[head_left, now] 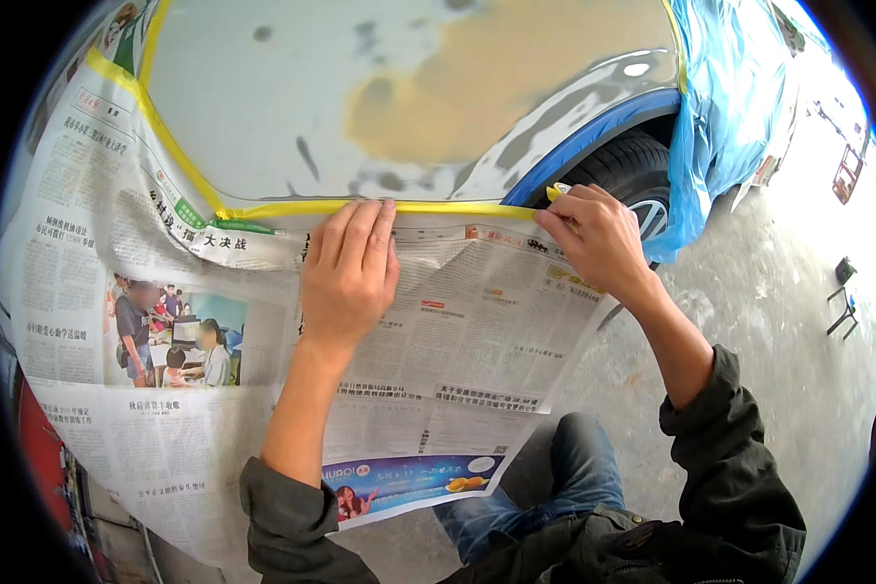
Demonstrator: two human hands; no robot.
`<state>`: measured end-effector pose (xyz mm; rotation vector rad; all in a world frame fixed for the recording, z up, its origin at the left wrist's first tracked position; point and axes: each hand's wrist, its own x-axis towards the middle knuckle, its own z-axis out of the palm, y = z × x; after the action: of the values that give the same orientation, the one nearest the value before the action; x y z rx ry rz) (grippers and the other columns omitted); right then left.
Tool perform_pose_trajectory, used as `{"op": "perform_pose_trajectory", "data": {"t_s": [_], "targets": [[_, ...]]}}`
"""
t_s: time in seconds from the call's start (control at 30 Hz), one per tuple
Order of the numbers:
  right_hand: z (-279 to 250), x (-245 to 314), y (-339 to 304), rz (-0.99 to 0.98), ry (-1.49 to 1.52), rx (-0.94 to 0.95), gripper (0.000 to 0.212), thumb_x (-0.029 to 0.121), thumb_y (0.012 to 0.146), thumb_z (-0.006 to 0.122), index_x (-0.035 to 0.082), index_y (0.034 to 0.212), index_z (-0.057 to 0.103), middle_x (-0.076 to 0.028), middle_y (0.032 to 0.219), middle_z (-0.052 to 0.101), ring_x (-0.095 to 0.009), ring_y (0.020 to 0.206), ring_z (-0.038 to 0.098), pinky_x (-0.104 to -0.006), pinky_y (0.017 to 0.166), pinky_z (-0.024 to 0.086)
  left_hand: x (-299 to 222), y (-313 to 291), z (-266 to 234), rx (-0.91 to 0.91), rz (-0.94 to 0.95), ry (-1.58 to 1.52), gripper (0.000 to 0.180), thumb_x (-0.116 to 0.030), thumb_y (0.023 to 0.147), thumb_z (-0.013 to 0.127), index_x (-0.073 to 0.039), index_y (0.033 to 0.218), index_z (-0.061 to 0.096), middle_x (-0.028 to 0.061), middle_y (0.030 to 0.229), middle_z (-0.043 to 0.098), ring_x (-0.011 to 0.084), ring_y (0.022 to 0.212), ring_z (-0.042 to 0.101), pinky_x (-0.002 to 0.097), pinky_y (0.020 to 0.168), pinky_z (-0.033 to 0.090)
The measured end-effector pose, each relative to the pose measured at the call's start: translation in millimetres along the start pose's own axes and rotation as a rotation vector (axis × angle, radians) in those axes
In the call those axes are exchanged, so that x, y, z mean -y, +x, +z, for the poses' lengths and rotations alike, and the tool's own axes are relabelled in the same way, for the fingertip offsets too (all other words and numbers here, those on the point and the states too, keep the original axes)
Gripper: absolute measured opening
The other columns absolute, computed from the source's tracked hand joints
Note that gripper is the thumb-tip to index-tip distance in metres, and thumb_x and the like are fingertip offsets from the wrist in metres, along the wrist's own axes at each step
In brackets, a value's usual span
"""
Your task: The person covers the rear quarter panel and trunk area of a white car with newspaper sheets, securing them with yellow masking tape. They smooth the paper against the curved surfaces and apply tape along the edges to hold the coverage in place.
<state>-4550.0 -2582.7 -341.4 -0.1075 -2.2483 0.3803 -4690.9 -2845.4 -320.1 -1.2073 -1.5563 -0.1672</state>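
Note:
A strip of yellow masking tape (448, 208) runs along the lower edge of a grey car panel (263, 107) with a tan patch. It joins the panel to sheets of newspaper (477, 331) that hang below. My left hand (352, 268) lies with its fingers stretched out on the tape and the paper's top edge. At the tape's right end, beside the wheel arch, my right hand (599, 238) is closed in a pinch on the tape. A bit of yellow shows above its fingers; what lies inside the hand is hidden.
Blue tape or film lines the wheel arch (594, 136) over a black tire (628, 165). Blue plastic sheeting (725, 117) drapes the car at the right. A small dark stand (844, 310) is on the concrete floor (749, 321). My knees are under the paper.

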Motion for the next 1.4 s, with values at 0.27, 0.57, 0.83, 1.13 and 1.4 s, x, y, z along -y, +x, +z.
{"op": "perform_pose_trajectory", "data": {"t_s": [0.27,0.57,0.83,1.13,1.4], "targets": [[7.8,-1.5,7.8,0.005,-0.038,-0.037,0.026,0.028,0.089,0.065,0.005,0.081,0.074,-0.007,0.075,0.064,-0.025,0.077,0.061,-0.0399,0.066,0.049,-22.9,1.1,19.7,0.113,0.170,0.038,0.048,-0.014,0.086,0.061,-0.003,0.133,0.060,0.0054,0.138,0.056,0.0205,0.130,0.050,0.0363,0.108,0.042],[6.4,-0.5,13.6,0.091,-0.064,-0.018,0.027,0.031,0.088,0.066,0.006,0.080,0.074,-0.008,0.078,0.065,-0.026,0.082,0.064,-0.0401,0.069,0.051,-51.3,21.7,32.1,0.263,0.297,0.043,0.050,-0.028,0.091,0.059,-0.004,0.135,0.058,0.0066,0.150,0.047,0.0193,0.142,0.038,0.0362,0.120,0.028],[-28.5,-31.3,-32.7,0.222,-0.065,-0.205,0.024,0.029,0.084,0.074,0.007,0.093,0.072,-0.007,0.093,0.067,-0.026,0.091,0.064,-0.0381,0.073,0.051,-76.7,37.4,62.6,0.319,0.399,0.076,0.063,-0.036,0.091,0.057,-0.003,0.144,0.047,0.0086,0.155,0.039,0.0201,0.147,0.029,0.0376,0.124,0.018],[-26.7,-15.2,-81.4,0.187,0.245,-0.287,0.010,0.009,0.088,0.069,0.002,0.095,0.067,-0.008,0.085,0.058,-0.017,0.068,0.057,-0.0284,0.061,0.046,-74.5,28.0,73.6,0.286,0.473,0.126,0.060,-0.033,0.093,0.056,-0.003,0.145,0.046,0.0072,0.158,0.035,0.0203,0.148,0.027,0.0395,0.123,0.018],[-40.0,11.1,-111.3,0.158,0.369,-0.316,0.006,0.001,0.091,0.063,-0.003,0.096,0.065,-0.007,0.089,0.058,-0.012,0.071,0.053,-0.0242,0.063,0.043,13.9,-40.1,-38.4,0.044,-0.420,0.212,0.069,-0.039,0.099,0.049,0.005,0.150,0.029,0.0270,0.157,0.025,0.0395,0.147,0.022,0.0496,0.121,0.019]]}}
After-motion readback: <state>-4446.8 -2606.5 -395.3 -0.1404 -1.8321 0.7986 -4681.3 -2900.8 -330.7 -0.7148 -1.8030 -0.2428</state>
